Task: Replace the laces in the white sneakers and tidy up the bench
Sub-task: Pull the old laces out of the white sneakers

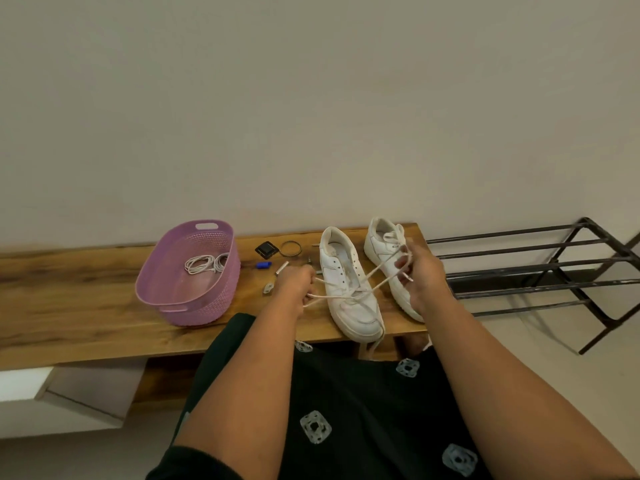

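Hands pinching lace ends, sneaker toe seemingly overhanging bench edge

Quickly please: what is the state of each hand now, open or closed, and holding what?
Left hand: closed, pinching one end of the lace.
Right hand: closed, pinching the other end of the lace.

— What do we have on; the black cloth garment scattered with pale grey square flower prints?

— Yes; our forearms are bare, and a short black sleeve shows at the left elbow.
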